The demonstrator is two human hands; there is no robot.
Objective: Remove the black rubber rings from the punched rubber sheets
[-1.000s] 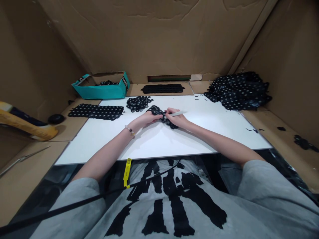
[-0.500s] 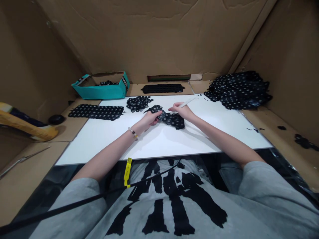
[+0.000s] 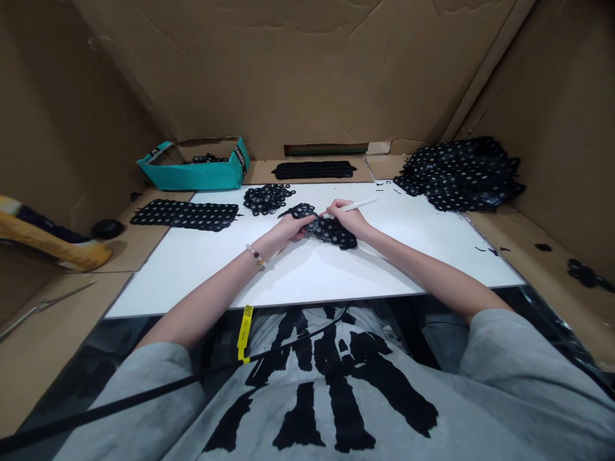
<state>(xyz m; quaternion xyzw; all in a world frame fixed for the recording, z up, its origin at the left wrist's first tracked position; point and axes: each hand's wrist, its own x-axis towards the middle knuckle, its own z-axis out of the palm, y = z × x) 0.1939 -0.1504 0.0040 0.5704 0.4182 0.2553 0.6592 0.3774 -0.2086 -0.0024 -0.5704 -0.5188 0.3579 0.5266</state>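
Note:
Over the white board (image 3: pixel 202 275), my left hand (image 3: pixel 291 226) grips a black rubber sheet dotted with round holes (image 3: pixel 336 234). My right hand (image 3: pixel 346 216) is closed around a slim white pen-like tool (image 3: pixel 361 203). The tool's front end points down at the sheet, close to my left fingertips; whether it touches cannot be made out. A heap of small black rings (image 3: pixel 267 199) lies on the board just beyond my left hand.
Another perforated sheet (image 3: pixel 187 214) lies at the left, one more (image 3: pixel 314 169) at the back. A teal box (image 3: pixel 202 177) holds black rings. Many sheets pile up (image 3: pixel 461 173) at the back right. Tweezers (image 3: pixel 48 304) rest on cardboard at the left. Cardboard walls (image 3: pixel 307 77) surround the board.
The white tool has tilted flatter, its rear end dropping, and its front end has shifted slightly left toward my left fingertips. My left hand keeps its hold on the sheet.

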